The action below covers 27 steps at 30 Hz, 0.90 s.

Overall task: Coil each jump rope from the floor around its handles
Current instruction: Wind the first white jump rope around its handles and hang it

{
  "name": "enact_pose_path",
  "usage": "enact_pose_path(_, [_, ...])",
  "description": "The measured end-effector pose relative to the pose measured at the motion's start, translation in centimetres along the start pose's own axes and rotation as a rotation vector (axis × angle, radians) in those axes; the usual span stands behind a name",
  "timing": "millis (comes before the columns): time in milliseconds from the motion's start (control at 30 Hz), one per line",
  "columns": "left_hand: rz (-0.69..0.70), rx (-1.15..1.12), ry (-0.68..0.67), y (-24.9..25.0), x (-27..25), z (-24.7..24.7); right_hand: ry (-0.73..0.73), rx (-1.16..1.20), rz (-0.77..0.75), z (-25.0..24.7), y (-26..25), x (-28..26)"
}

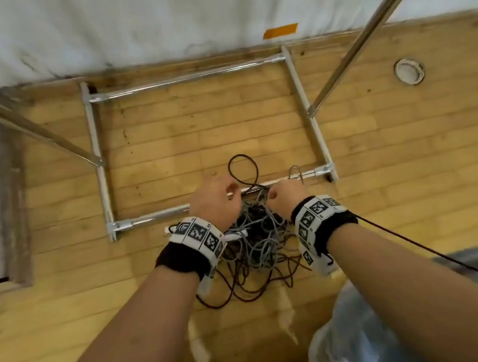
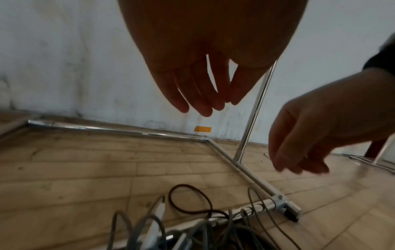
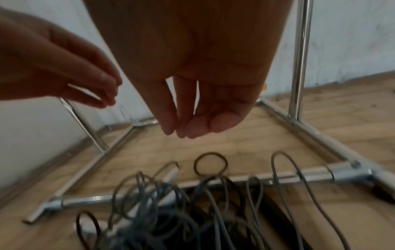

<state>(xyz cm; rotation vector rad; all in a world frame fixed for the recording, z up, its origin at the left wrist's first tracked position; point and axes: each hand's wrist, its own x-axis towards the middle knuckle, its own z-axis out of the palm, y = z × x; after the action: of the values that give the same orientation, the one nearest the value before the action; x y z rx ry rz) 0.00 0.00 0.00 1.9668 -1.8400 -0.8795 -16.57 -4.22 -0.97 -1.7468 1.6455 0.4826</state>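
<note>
Left hand: my left hand [image 1: 215, 201] hangs above the rope pile, fingers [image 2: 198, 94] loosely extended downward and close together, nothing between them
Right hand: my right hand [image 1: 285, 198] is beside it, fingers [image 3: 171, 118] relaxed and pointing down, thumb near the fingertips, holding nothing that I can see
Jump ropes: a tangled pile of jump ropes [image 1: 260, 236], grey and dark brown, lies on the wooden floor [image 1: 173, 146] directly below both hands
Dark loop: one dark loop [image 1: 242, 169] reaches over the near bar of the metal frame [image 1: 150, 216]
Handles: a white handle [image 2: 159, 208] sticks out of the tangle
Surroundings: white wall [image 1: 136, 24] with orange tape [image 1: 280, 31]
</note>
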Motion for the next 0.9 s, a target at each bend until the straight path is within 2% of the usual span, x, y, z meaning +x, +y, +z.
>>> enact_pose_path(100, [0.019, -0.025, 0.056, -1.3, 0.4, 2.9, -0.086, -0.027, 0.084, 3.8, 1.4, 2.0])
enact_pose_path(200, [0.025, -0.019, 0.006, -2.0, 0.6, 5.1, -0.085, -0.057, 0.108, 7.0, 2.7, 3.3])
enact_pose_path(333, [0.033, -0.025, -0.052, -3.1, 0.6, 7.0, 0.077, -0.064, 0.016, 8.7, 4.2, 3.9])
enact_pose_path(433, [0.034, -0.017, -0.099, -3.6, -0.2, 7.6, 0.249, 0.123, -0.128, 8.7, 4.0, 2.6])
enact_pose_path(533, [0.015, -0.043, -0.205, -2.8, -0.2, 6.7, 0.257, 0.332, -0.204, 6.6, 2.6, 1.1])
enact_pose_path(600, [0.013, -0.117, -0.223, -1.6, 0.1, 5.4, 0.296, 0.397, -0.28, 4.2, 1.3, 0.0])
enact_pose_path(767, [0.022, -0.236, -0.076, 1.4, 0.2, -0.3, 0.383, 0.394, -0.463, -2.7, -2.3, -3.9])
enact_pose_path(900, [0.041, -0.311, -0.032, 3.9, -1.5, -5.0, 0.431, 0.362, -0.548, -7.0, -4.1, -8.1])
